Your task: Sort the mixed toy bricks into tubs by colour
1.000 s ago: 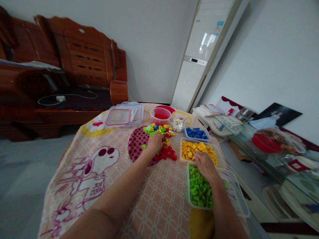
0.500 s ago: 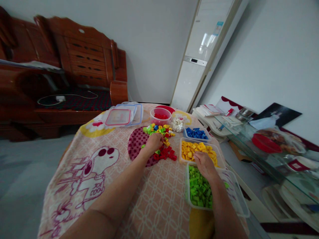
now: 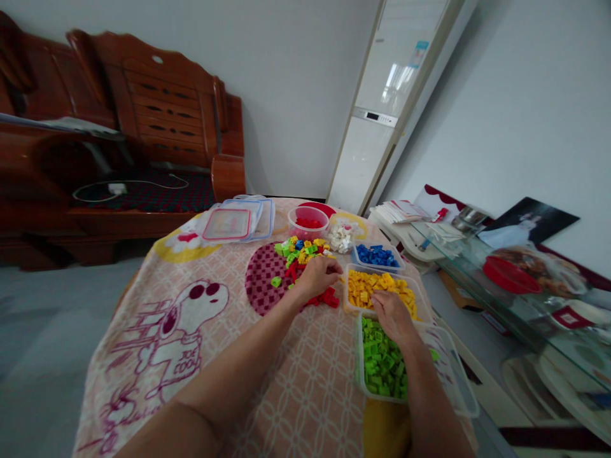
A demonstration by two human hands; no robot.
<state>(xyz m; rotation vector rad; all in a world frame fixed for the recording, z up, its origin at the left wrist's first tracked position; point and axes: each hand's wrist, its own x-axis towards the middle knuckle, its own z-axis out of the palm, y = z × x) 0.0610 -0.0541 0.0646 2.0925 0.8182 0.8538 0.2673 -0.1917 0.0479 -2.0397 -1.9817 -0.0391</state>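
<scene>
My left hand is over the right part of the mixed block pile, its fingers pointing at the yellow box; a small yellow piece shows at its fingertips. My right hand rests at the front edge of the box of yellow blocks, fingers bent together; what they hold, if anything, is hidden. Red blocks lie under and beside my left hand. Nearer me stands a box of green blocks, partly behind my right forearm. Blue blocks fill a smaller box behind the yellow one.
A round pink tub with red blocks and a heap of white blocks are at the back. Stacked lids lie back left. A glass shelf with clutter stands right of the table.
My left hand has moved right, from the middle of the mixed pile toward the yellow box. My right hand has stayed at the yellow box.
</scene>
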